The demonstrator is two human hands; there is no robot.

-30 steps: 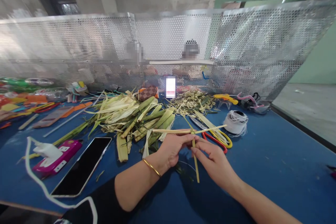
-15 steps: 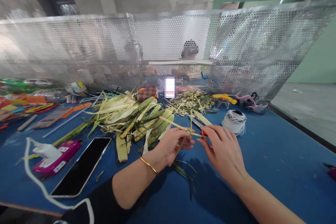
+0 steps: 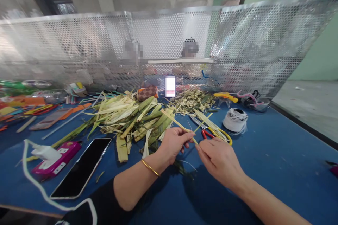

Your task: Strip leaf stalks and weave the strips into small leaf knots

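My left hand (image 3: pixel 176 142) pinches pale strips of dried husk (image 3: pixel 174 120) between thumb and fingers; one strip sticks up and to the left, another points up to the right. My right hand (image 3: pixel 220 156) is closed close beside it, its fingers curled at the strips' lower right end. Just beyond the hands lie scissors with yellow handles (image 3: pixel 227 137) and a red-handled tool (image 3: pixel 207 133), partly hidden by my right hand. A large heap of corn husks (image 3: pixel 124 112) spreads to the left, and a pile of thin curled shreds (image 3: pixel 194 102) sits behind.
A ball of white string (image 3: pixel 235 121) stands at the right. To the left are a phone (image 3: pixel 81 168), a purple power strip (image 3: pixel 56 160) and a white cable (image 3: pixel 27 179). A yellow glue gun (image 3: pixel 225 96) lies before the perforated metal screen (image 3: pixel 169 35), with people behind it.
My right hand has moved slightly down and left, its fingers curling closed against the strips. The scissors' yellow handle and the red handles now show more. The upright strip now leans right.
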